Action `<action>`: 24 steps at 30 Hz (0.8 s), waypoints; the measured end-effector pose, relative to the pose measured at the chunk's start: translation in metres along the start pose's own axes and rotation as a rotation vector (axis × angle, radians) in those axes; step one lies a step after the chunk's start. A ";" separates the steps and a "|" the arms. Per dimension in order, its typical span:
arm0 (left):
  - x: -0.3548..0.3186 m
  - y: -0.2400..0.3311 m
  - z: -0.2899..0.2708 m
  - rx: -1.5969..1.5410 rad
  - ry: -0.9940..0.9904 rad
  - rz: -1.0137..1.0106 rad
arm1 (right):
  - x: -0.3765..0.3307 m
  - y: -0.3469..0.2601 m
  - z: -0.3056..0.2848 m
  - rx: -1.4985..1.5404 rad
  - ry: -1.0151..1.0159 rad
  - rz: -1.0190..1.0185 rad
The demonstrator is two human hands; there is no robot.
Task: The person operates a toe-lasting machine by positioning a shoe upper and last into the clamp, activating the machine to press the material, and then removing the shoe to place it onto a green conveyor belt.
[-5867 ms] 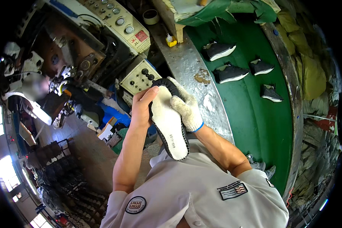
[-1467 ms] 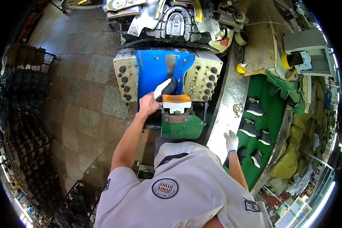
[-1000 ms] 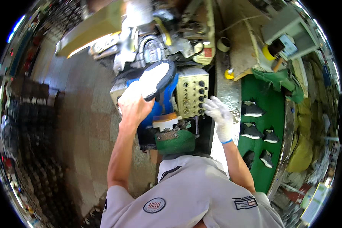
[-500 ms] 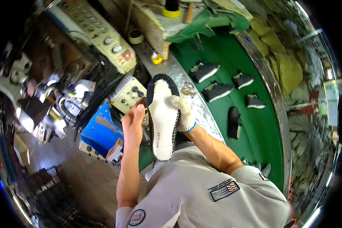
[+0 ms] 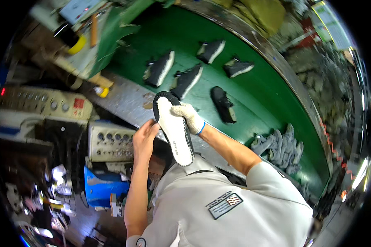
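- I see the right hand (image 5: 190,118) in a knitted white glove, gripping a shoe (image 5: 175,136), thumb pressed on its bottom.
- The shoe is upside down in front of the grey shirt (image 5: 255,201). Its bottom is long, flat and white, with a wrinkly black toe.
- The bare left hand (image 5: 143,142) is by the shoe's edge, fingers bent. I can't tell if they touch it.
- Dark shoes (image 5: 159,71) lie on the smooth green table (image 5: 272,99).
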State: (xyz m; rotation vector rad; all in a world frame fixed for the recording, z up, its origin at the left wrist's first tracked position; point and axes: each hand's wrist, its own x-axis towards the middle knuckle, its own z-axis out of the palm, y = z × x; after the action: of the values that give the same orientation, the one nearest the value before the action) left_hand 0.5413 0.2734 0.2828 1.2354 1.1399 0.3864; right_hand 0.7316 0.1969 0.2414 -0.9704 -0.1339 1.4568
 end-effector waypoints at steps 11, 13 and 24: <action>-0.051 -0.087 -0.090 0.480 0.344 -0.182 | 0.031 -0.174 -0.308 -1.815 0.668 0.398; -0.064 -0.083 -0.104 0.666 0.417 -0.156 | 0.039 -0.161 -0.338 -1.926 0.776 0.558; -0.134 -0.117 -0.153 1.175 0.749 -0.009 | 0.023 -0.096 -0.412 -1.976 0.520 0.670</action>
State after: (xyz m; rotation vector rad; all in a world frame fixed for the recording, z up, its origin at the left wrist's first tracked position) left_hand 0.3168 0.2118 0.2574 2.1806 2.1666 0.1349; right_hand 1.0640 0.0405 0.0294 -3.1555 -1.0562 1.2346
